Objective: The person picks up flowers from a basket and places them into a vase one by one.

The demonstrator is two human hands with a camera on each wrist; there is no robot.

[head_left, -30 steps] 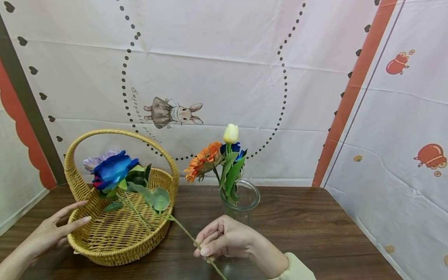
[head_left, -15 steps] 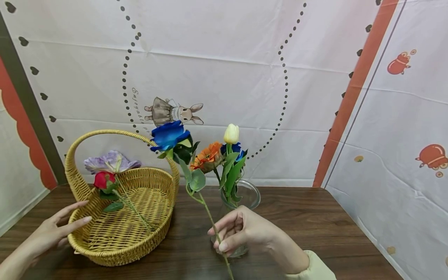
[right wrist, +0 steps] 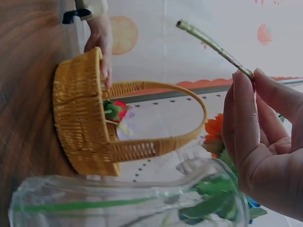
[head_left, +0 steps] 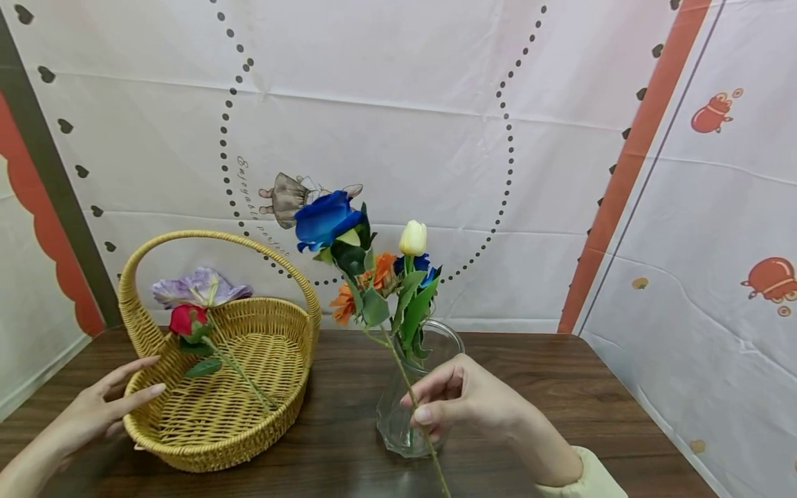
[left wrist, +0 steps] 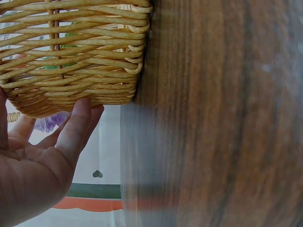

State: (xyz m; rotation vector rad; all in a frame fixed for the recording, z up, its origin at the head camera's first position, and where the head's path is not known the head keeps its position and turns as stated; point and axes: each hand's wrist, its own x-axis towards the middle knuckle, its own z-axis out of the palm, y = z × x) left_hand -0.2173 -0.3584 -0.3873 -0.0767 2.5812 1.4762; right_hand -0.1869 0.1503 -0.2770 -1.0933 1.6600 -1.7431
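Observation:
My right hand (head_left: 479,401) pinches the thin stem of a blue rose (head_left: 328,220) between thumb and fingers. The bloom leans up to the left, in front of the orange flower, and the cut stem end (right wrist: 208,40) sticks out past the fingertips. Just behind the hand stands a glass vase (head_left: 392,415) with a white tulip (head_left: 414,238), an orange flower (head_left: 382,270) and another blue flower (head_left: 429,271). My left hand (head_left: 93,415) holds the left rim of a wicker basket (head_left: 212,456), thumb and a finger over the edge, other fingers against its outer wall (left wrist: 94,75).
Inside the basket lie a red rose (head_left: 188,320) and a purple flower (head_left: 202,287). Its tall arched handle (head_left: 218,236) rises above them. The dark wooden table (head_left: 535,387) ends at a printed cloth backdrop (head_left: 373,124) behind and at the right.
The right hand has carried the blue rose up out of the basket and rightward towards the vase, uncovering the red rose. My left hand stays on the basket.

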